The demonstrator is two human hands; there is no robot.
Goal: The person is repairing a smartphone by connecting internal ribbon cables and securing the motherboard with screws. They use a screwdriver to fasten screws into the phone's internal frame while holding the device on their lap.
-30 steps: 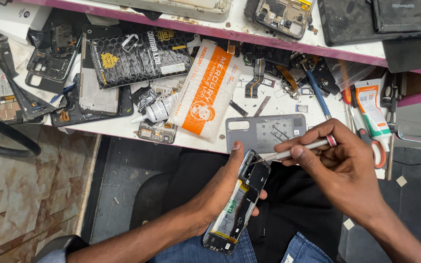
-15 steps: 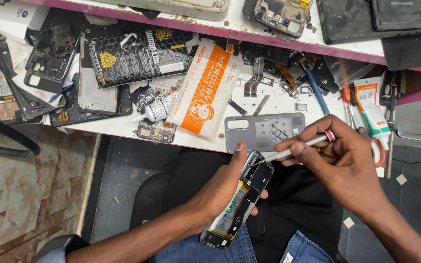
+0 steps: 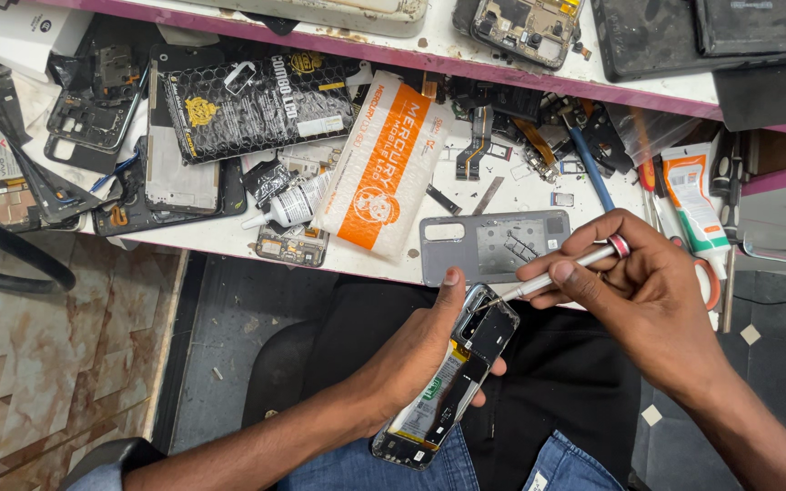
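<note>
We look down on a white workbench with a chipped near edge, running across the far part of the scene. Above it, farther off, sits a raised shelf with a magenta-pink front edge, and a lower step of the same trim on the right. Below the bench the floor is split: on the left, brown marbled tiles, worn and stained; toward the middle, a dark grey mat or slab speckled with small bits of debris. A curved black chair part crosses the left tiles. The light is even and bright, with soft shadows under the bench.
</note>
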